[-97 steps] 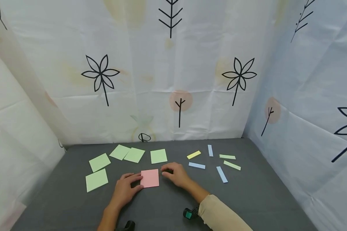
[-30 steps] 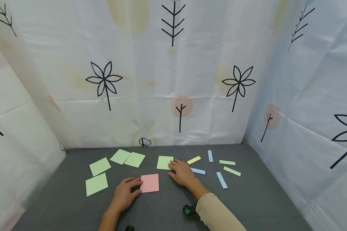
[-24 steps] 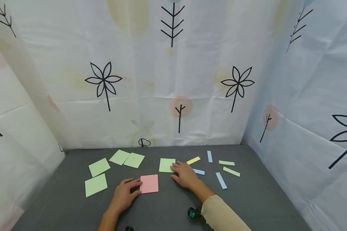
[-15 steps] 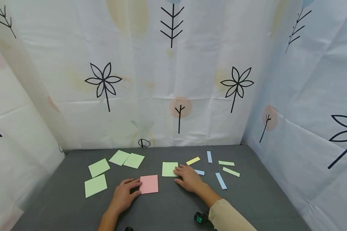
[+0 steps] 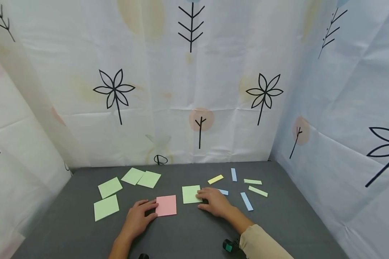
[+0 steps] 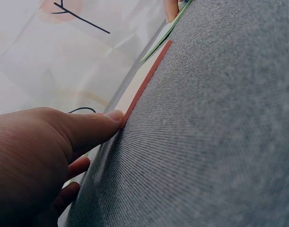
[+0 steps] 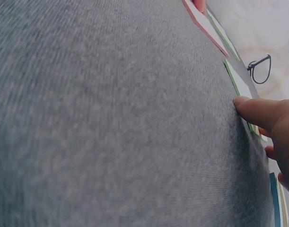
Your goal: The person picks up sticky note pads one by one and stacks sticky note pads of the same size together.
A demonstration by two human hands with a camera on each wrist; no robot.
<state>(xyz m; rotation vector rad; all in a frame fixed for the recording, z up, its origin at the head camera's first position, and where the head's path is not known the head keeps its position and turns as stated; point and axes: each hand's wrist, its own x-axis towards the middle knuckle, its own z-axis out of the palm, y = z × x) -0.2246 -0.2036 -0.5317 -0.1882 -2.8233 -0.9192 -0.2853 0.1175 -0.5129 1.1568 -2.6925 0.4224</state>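
The person's left hand (image 5: 137, 219) lies with its fingers loosely spread, fingertips on the left edge of a pink square pad (image 5: 166, 206) and the thumb touching its near left corner. The right hand (image 5: 214, 202) is also loosely spread, fingers on the right side of a green square pad (image 5: 190, 194) and thumb by its near right corner. Both pads rest flat about midway between the left and right edges of the grey desk (image 5: 194, 237), the green one to the right of the pink and slightly closer to the far edge, a narrow gap between them. Just beyond the right hand, a blue strip (image 5: 223, 192) is partly covered by it, with a yellow strip (image 5: 215, 179) close by. Farther toward the desk's right edge lie two more blue strips, one upper (image 5: 234, 175) and one nearer (image 5: 246, 201), plus a pair of pale green strips (image 5: 258, 191). Toward the far left corner sit four other green pads (image 5: 106, 208), two of them meeting at their sides. A beige sleeve (image 5: 262, 242) covers the right forearm, and a white curtain (image 5: 162, 72) printed with black plant drawings hangs behind the far edge.
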